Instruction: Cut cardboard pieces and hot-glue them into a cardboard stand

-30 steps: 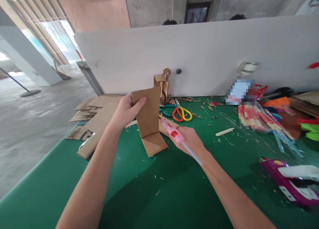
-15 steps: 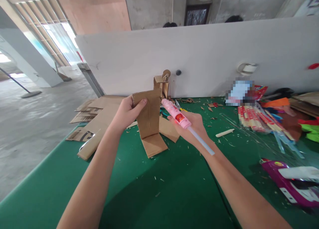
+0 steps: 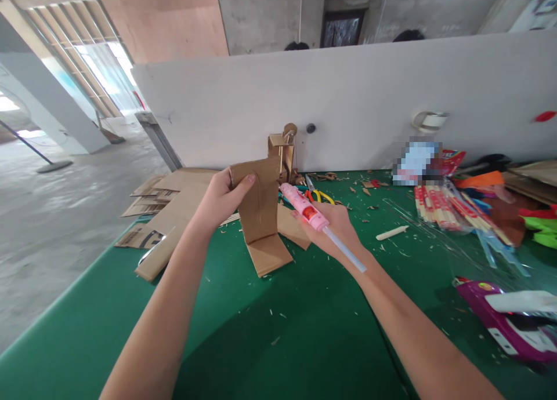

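My left hand (image 3: 221, 200) grips the upper left edge of a folded cardboard piece (image 3: 261, 203), thumb on its near face. The piece stands upright, its lower flap bent toward me on the green table. In my right hand (image 3: 328, 226) is a pink hot glue gun (image 3: 304, 207), a clear glue stick (image 3: 346, 250) jutting from its back end. The gun's front end is beside the right edge of the cardboard; its nozzle tip is hidden behind the piece. Behind stands a small cardboard structure (image 3: 282, 151) with a round disc on top. A flat cardboard scrap (image 3: 292, 226) lies between the piece and my right hand.
Cardboard sheets (image 3: 174, 197) are piled at the left. Scissors with yellow handles (image 3: 322, 196) lie behind my right hand. Wrapped chopsticks (image 3: 439, 206) and a purple tool (image 3: 500, 313) are on the right. A white partition (image 3: 357, 98) closes off the table's back.
My right hand with the glue gun has shifted slightly down and left, uncovering more of the scissors. My left hand and the cardboard have hardly moved.
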